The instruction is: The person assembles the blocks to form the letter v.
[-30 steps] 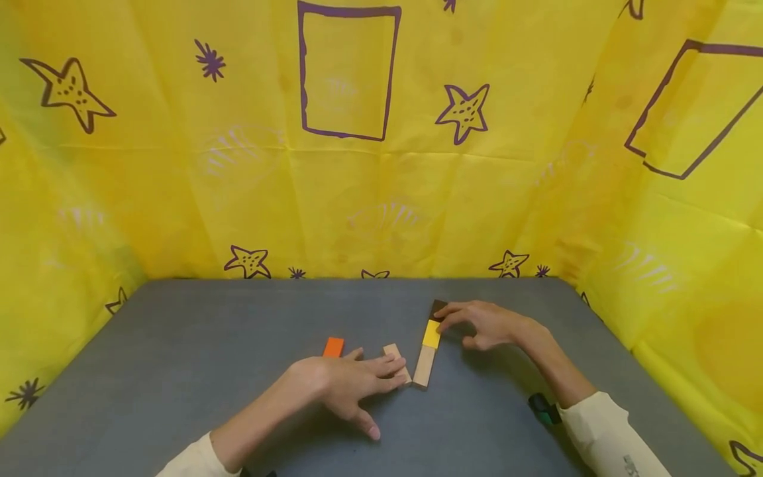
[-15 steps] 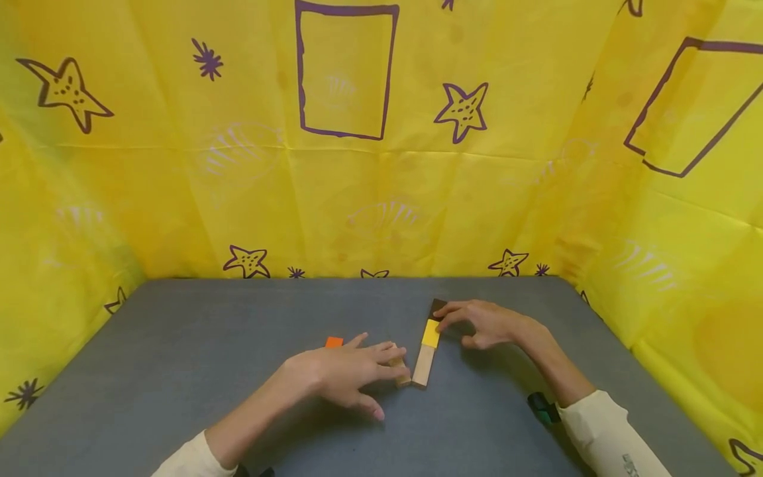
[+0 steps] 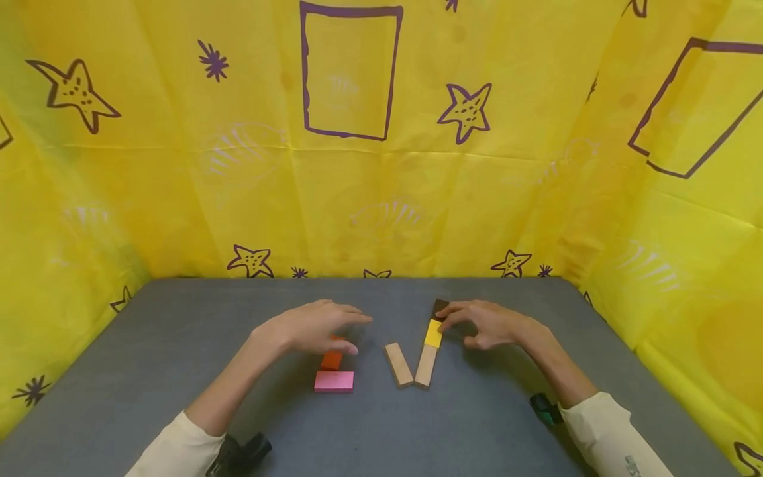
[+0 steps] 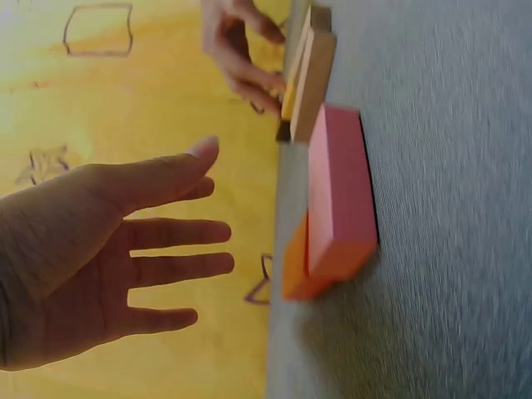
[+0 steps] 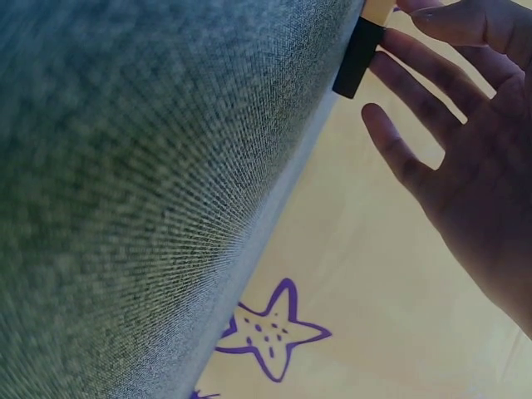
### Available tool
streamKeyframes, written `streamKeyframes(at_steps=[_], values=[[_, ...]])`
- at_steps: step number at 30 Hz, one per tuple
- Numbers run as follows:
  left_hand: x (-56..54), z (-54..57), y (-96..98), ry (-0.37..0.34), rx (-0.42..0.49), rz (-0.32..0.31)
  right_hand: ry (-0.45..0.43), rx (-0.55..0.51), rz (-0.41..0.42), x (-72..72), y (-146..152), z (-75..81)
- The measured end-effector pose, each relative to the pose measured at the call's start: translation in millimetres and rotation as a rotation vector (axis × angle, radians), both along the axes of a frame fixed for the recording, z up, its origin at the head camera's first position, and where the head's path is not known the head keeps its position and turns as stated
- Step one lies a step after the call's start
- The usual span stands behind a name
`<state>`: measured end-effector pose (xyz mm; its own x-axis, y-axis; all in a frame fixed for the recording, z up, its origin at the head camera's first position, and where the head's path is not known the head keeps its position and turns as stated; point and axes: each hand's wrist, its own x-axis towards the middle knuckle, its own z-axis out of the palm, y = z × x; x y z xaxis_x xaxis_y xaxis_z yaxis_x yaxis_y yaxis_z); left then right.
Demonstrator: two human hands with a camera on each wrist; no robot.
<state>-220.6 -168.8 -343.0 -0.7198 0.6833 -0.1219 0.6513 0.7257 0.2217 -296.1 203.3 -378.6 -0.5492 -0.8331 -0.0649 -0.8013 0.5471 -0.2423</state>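
Yellow block [image 3: 432,334]: landmark, flat and smooth; in line between black block [image 3: 440,306] at its far end and wood block [image 3: 425,368] at its near end.
Right hand [image 3: 484,323]: just right of yellow, fingers loosely extended, fingertips on yellow and black, gripping neither; they cover part of black.
Left hand [image 3: 312,328]: left of yellow, well apart; fingers straight and spread, nothing held.
Orange block [image 3: 331,361]: left of yellow, far end hidden under left hand.
Pink block [image 3: 334,381]: left of yellow and nearer the person; matte, sharp-edged cuboid.
Slanted block [image 3: 399,365]: bare wood, near-left of yellow; makes a V with wood block, contact at the tip hard to tell.
Table [image 3: 477,430]: grey, fine-grained surface under yellow.
Curtain [image 3: 357,179]: beyond yellow, creased, star prints, cut off at top.
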Motion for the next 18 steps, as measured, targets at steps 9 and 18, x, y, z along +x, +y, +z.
streamKeyframes(at_steps=[9,18], values=[[-14.4,-12.7,-22.2,-0.117,0.000,-0.008,0.000,0.003,-0.008,0.0,-0.2,0.1],[-14.2,-18.1,-21.0,-0.195,-0.003,-0.006,0.001,0.001,-0.006,0.7,-0.2,0.2]])
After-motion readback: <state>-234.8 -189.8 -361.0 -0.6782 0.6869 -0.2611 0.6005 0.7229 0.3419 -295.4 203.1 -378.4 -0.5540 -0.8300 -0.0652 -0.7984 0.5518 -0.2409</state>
